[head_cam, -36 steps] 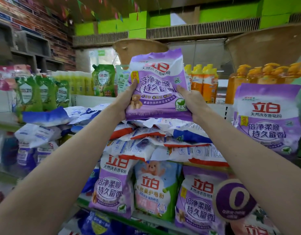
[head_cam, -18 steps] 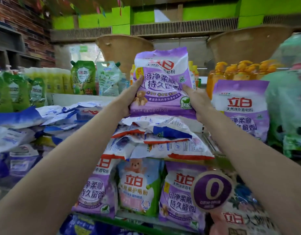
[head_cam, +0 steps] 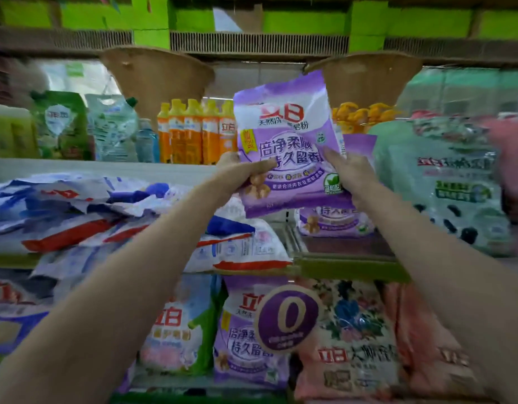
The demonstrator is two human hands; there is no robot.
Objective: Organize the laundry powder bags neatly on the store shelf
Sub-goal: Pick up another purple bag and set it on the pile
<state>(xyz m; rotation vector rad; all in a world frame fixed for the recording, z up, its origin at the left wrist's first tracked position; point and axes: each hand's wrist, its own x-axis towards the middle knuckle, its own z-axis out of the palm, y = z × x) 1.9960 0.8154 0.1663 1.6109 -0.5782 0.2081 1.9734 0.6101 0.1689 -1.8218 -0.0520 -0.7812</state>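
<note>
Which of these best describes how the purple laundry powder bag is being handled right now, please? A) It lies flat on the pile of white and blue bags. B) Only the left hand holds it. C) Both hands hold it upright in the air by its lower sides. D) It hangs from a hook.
C: the left hand and the right hand grip the lower sides of the purple bag, which is upright and off the shelf.

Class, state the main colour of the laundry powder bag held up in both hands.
Purple, with a white upper area and red logo: the laundry powder bag, seen in the head view.
</note>
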